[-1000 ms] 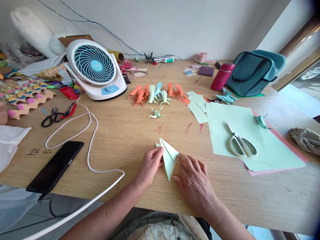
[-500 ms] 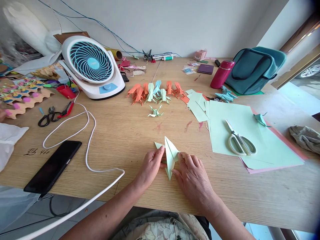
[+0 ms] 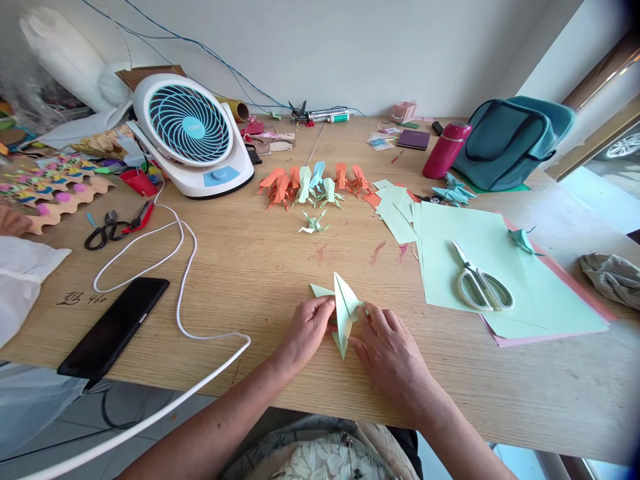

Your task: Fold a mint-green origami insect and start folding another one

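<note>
A pale green piece of folded paper point(image 3: 344, 313), with pointed flaps and a crease down its front face, is held just above the table's near part. My left hand point(image 3: 306, 333) pinches its left side between thumb and fingers. My right hand point(image 3: 393, 343) grips the right flap, with the thumb low near the bottom point. Some of the fingertips are hidden behind the paper. Beyond the hands lies a small green folded paper figure point(image 3: 314, 222), and behind it stands a row of orange, green and blue origami figures point(image 3: 303, 185).
On the right, scissors point(image 3: 483, 285) lie on green paper sheets point(image 3: 445, 247). A red bottle point(image 3: 447, 150) stands by a teal bag point(image 3: 500, 143). A phone point(image 3: 115, 327), a white cable point(image 3: 183, 287), pliers point(image 3: 117, 227) and a fan point(image 3: 193, 133) are on the left.
The view has shifted slightly, so things on the left appear a little further right. Both hands keep hold of the folded paper; the left thumb has moved slightly lower on its edge.
</note>
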Demonstrator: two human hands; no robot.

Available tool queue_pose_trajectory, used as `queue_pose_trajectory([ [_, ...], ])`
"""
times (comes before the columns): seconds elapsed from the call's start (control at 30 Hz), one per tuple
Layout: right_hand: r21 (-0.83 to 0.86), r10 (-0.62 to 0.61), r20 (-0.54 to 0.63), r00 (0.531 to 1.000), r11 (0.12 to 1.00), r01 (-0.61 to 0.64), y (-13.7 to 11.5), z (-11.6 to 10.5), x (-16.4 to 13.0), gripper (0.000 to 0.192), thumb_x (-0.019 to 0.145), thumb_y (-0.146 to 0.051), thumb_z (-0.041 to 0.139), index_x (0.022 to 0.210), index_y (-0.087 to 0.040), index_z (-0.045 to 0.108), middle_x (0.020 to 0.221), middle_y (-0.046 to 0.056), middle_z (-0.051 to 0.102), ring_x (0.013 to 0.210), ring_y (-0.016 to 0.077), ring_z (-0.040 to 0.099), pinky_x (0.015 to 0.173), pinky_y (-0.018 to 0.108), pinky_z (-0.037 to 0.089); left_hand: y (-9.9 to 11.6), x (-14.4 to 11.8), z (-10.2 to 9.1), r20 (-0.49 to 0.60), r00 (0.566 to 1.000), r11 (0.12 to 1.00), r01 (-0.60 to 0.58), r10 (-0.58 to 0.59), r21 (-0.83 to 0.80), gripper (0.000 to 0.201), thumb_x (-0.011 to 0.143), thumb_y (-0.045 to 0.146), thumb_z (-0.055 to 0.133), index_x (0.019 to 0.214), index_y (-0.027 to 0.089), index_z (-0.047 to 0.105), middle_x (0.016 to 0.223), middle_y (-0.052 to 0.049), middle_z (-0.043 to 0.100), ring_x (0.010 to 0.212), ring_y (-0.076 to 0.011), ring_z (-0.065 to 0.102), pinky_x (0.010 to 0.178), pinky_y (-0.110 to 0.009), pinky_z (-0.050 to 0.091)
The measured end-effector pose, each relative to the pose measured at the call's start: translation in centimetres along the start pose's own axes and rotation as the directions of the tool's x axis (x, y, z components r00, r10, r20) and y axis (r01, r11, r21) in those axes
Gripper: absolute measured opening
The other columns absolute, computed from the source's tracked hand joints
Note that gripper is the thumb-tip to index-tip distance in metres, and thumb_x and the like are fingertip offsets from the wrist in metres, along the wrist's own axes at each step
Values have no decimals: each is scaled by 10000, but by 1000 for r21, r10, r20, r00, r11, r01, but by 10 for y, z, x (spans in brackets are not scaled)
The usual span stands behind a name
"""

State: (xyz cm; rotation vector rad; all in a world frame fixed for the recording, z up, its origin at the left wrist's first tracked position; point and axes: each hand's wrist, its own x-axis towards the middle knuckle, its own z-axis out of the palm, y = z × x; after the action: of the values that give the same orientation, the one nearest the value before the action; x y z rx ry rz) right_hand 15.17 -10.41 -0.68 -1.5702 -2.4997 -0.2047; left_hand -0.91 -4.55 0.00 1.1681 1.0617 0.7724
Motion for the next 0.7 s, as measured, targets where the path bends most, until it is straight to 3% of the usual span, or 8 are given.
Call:
queue_pose_trajectory([
  [0.2,-2,23,-29,999,1000,-23,1,4,-7,305,904,-226,584,1173,-93,639,1205,214,625,948,318,565,790,457,528,0,0,-1,39,996,977,-88,82,194,186,759,157,432,680,169,600,666,12,602,648,-136,534,607,-206,417],
  [0.3,2,9,-28,1000,1000,-9,2,6,-9,305,910,-214,569,1179,-85,630,1253,233,609,978,331,561,802,476,527,1,1,-1,32,992,957,-129,124,261,199,733,131,414,674,167,601,653,24,584,614,-121,491,602,-204,385],
  [0.47,10,-60,-48,997,998,60,5,2,-12,181,902,-192,579,1038,-122,676,1259,229,615,988,337,570,787,472,531,1,1,-1,36,990,941,-141,137,309,227,737,111,403,698,158,622,674,14,606,626,-126,496,608,-209,380],
  [0.7,46,-70,-85,994,996,74,7,-3,-14,236,939,-203,527,1109,-102,654,1241,199,641,1003,312,588,789,440,551,0,2,-1,50,986,934,-166,158,317,296,791,109,440,866,164,721,734,0,663,700,-154,576,697,-227,442],
])
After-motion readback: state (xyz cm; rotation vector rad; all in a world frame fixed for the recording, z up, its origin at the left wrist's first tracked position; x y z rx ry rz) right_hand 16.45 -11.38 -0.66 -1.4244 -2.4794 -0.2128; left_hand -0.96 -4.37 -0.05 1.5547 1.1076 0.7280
